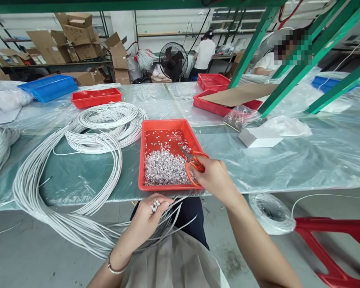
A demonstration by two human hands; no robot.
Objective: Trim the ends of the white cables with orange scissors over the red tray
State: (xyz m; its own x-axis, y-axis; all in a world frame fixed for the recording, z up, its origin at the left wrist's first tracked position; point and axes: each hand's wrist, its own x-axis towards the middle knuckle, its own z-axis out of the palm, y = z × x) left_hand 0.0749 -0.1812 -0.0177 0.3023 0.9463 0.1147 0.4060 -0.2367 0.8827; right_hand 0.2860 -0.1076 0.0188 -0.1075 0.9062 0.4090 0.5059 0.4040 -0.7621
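Observation:
My right hand (pixel 214 176) is closed around orange-handled scissors (pixel 195 161), their blades over the right side of a red tray (pixel 141 160). Small silvery, clear-looking bits (pixel 165 168) are heaped in the tray's near half, with a few scattered toward the far end. Below the tray's front edge, my left hand (pixel 150 214) is curled shut on white cables (pixel 108 236), with several short whitish ends (pixel 155 205) poking out between the fingers. Loose cable ends fan out to the right, over my lap. The cables run left to a large coil (pixel 114 160) on the table.
Behind stand a blue bin (pixel 48 89), a red tray (pixel 96 98) and more red trays (pixel 216 105) under cardboard. A white box (pixel 259 138) lies right, near green posts (pixel 306 56). A wire coil (pixel 271 214) and red stool (pixel 327 228) are low right. Two people are farther back.

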